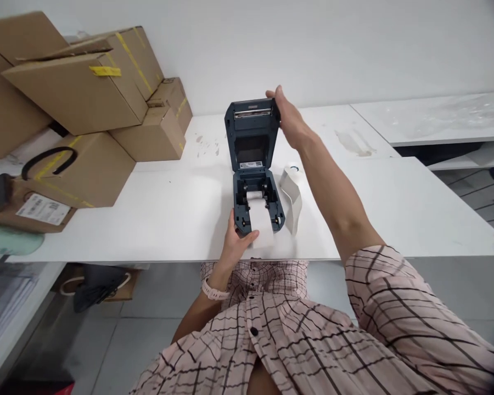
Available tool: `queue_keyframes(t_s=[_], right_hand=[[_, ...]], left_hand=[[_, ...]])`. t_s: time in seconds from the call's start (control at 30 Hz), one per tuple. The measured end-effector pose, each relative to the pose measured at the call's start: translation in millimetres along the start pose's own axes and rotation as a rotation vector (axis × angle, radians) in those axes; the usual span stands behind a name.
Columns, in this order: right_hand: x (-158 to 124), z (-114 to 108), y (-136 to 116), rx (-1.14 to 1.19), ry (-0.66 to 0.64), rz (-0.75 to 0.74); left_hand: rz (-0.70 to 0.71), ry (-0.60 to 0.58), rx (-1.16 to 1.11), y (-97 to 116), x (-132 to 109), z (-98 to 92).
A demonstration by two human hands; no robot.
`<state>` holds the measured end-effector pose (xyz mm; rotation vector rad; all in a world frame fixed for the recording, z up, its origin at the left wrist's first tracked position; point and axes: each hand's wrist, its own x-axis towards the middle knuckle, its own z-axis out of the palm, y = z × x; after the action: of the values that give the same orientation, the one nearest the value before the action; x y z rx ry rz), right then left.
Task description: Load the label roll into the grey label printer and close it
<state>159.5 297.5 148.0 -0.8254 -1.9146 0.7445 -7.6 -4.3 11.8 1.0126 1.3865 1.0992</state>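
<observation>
Cartons [80, 93] and printer [253, 173] share white table [177, 214].

Printer [252, 170], dark, lid [251, 127] raised, near tabletop [168, 219]'s front edge. Right hand [287, 116], holding lid's upper corner; left hand [234, 241], thumb over white paper strip [260, 216]. Creased white paper [293, 202] beside printer. Cardboard boxes [78, 93], stacked, at tabletop's left end.

Garment [214, 351]: one, loose, pale pink, overlaid with an irregular grid of dark lines; front closed by round dark buttons [254, 331] in a row running near to far. Far portion [286, 274], beneath the table edge: matching check, gathered folds. Right sleeve [395, 296]: same cloth, wide, creased, ending about the elbow. Left wrist: one pale pink band [214, 292], perforated, strap-style. Both hands bare.
</observation>
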Motion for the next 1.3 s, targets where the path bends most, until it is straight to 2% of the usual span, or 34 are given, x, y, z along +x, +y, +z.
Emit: queue_keyframes(t_s=[0.03, 0.1, 0.23, 0.3, 0.4, 0.5, 0.6, 0.67, 0.83, 0.93, 1.0, 1.1, 1.13, 1.2, 1.27, 1.3], right_hand=[[-1, 4, 0, 0.023, 0.001, 0.023], [-25, 10, -12, 0.042, 0.043, 0.042], [-123, 25, -52, -0.032, 0.158, 0.044], [-171, 38, -62, -0.051, 0.186, 0.066], [-226, 63, -55, -0.007, 0.203, 0.131], [-255, 85, -37, 0.166, 0.262, 0.372], [-266, 98, -26, 0.419, 0.274, 0.611], [-267, 100, -24, 0.503, 0.272, 0.673], [-270, 104, -20, 0.457, 0.288, 0.621], [-271, 105, -17, 0.401, 0.298, 0.584], [-271, 104, -16, 0.405, 0.303, 0.598], [-270, 103, -17, 0.424, 0.302, 0.632], [-269, 103, -18, 0.419, 0.299, 0.636], [-269, 104, -18, 0.403, 0.303, 0.627], [-269, 105, -17, 0.397, 0.308, 0.605], [-269, 106, -15, 0.398, 0.309, 0.593]], left_hand=[[-0.001, -0.006, -0.002, -1, -1, -0.7], [0.0, -0.009, -0.006, -3, -1, -2.3], [-0.001, 0.026, -0.043, -9, 3, -9.0], [-0.017, 0.057, -0.09, -9, 5, -12.8], [-0.014, 0.115, -0.15, -3, 9, -13.9], [0.004, 0.135, -0.176, 7, 12, -7.0], [-0.004, 0.121, -0.181, 10, 14, 3.8], [0.028, 0.11, -0.173, 7, 17, 9.3], [0.154, 0.146, -0.136, 1, 24, 11.4], [0.163, 0.149, -0.12, -4, 22, 10.9], [0.148, 0.218, -0.095, -12, 11, 12.8], [0.13, 0.446, -0.037, -29, -16, 18.7], [0.095, 0.429, -0.041, -33, -24, 21.1], [-0.028, 0.231, -0.064, -33, -35, 26.3], [-0.173, 0.01, -0.133, -23, -34, 31.1], [-0.228, -0.055, -0.182, -16, -31, 33.0]])
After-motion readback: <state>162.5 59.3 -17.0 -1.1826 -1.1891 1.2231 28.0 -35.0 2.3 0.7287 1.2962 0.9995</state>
